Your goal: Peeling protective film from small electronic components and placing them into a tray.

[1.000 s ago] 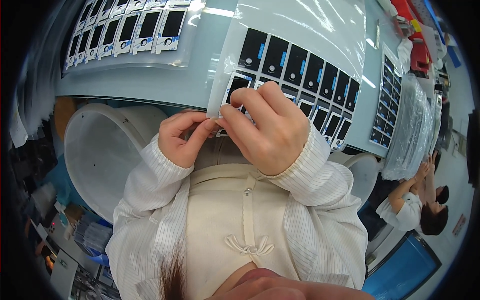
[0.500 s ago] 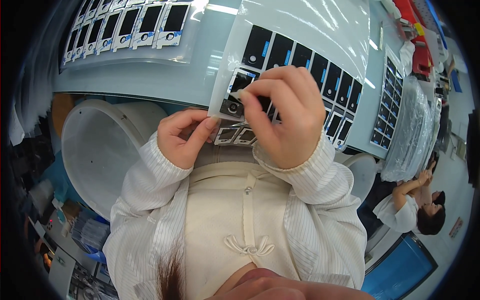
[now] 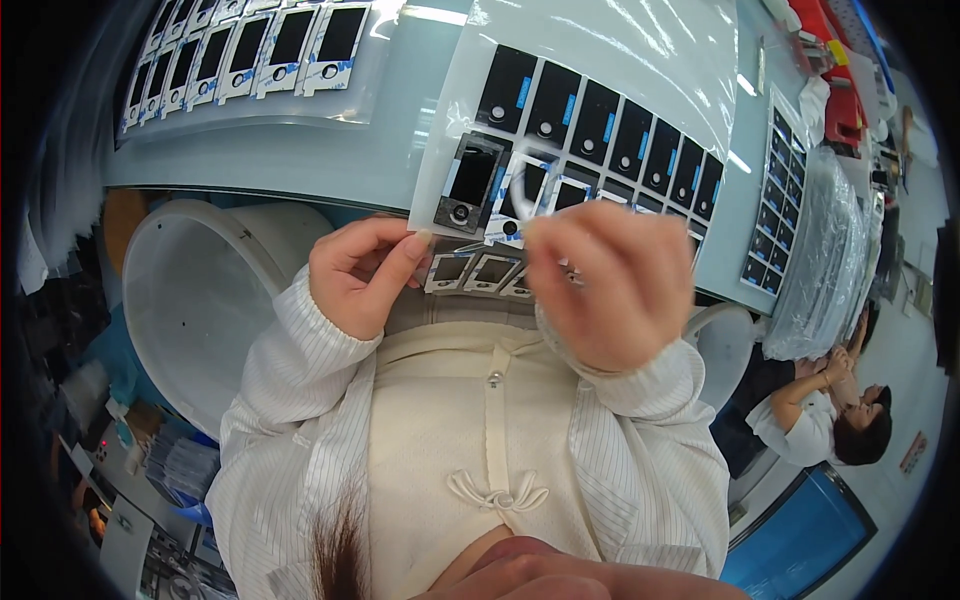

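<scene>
My left hand pinches the near left corner of a clear plastic sheet between thumb and fingers. Rows of small black panels lie on this sheet. Closest to that hand is a panel with a bare grey border and a round hole at its lower end. Beside it sits a panel with a white and blue adhesive border. Over this second panel my right hand, smeared by motion, is closed at the fingertips. A pale, curved strip of backing liner appears to run up from them.
Another sheet of white-bordered panels lies at the far left. More black panels and clear plastic bags are to the right. A large white bin stands below the table edge. A seated person is at the far right.
My right hand has moved right and slightly down, away from the first panel. The white and blue border there has come off, leaving grey. My left hand has kept its hold, shifting slightly left.
</scene>
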